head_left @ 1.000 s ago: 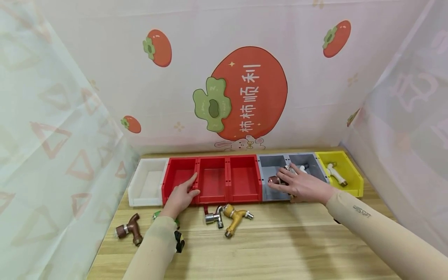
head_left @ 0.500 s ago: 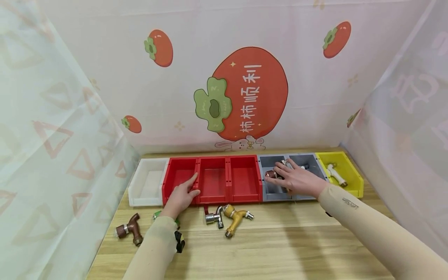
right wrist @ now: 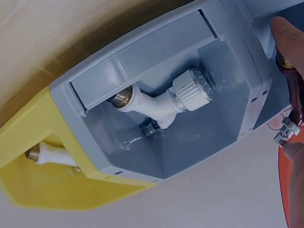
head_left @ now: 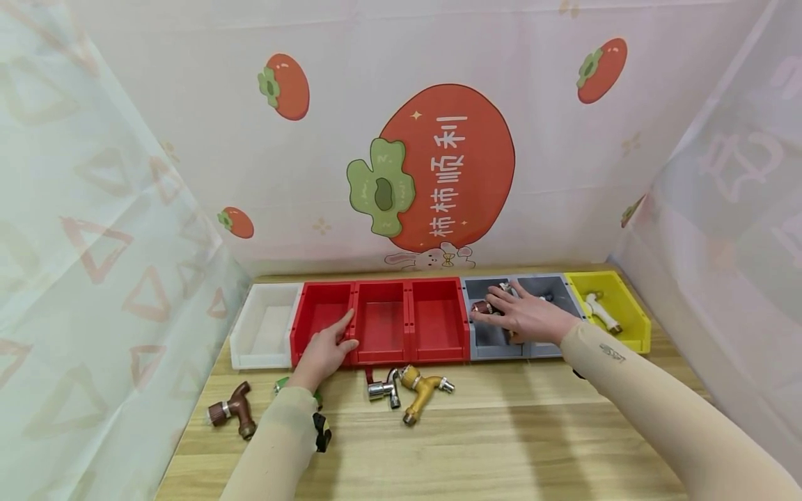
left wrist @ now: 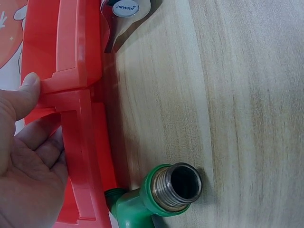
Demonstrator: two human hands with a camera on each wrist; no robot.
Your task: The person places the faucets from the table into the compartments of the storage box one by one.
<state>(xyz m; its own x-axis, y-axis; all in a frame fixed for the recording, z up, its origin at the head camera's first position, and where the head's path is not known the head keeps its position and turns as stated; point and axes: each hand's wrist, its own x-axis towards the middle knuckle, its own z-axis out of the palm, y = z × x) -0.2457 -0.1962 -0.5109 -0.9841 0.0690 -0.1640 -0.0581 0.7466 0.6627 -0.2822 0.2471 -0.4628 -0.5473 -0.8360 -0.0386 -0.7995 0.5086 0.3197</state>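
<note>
My left hand (head_left: pixel 325 353) holds the divider between two red bins (head_left: pixel 322 306); in the left wrist view the thumb is on one side and the fingers (left wrist: pixel 40 142) on the other. My right hand (head_left: pixel 529 316) grips a brown faucet (head_left: pixel 482 307) with metal ends over the left grey bin (head_left: pixel 479 285). In the right wrist view, the brown faucet (right wrist: pixel 295 90) sits between thumb and finger, partly cut off by the frame edge. A white faucet (right wrist: pixel 156 107) lies in the right grey bin (right wrist: pixel 213 128).
A white bin (head_left: pixel 266 327) stands at the left end, a yellow bin (head_left: pixel 635 323) holding a white faucet (head_left: pixel 603 313) at the right. In front lie a brown faucet (head_left: pixel 237 412), a green one (left wrist: pixel 137 209), a chrome one (head_left: pixel 382 390) and a yellow one (head_left: pixel 422 398).
My right hand has moved left with the brown faucet, further over the left grey bin. The left hand stays in place.
</note>
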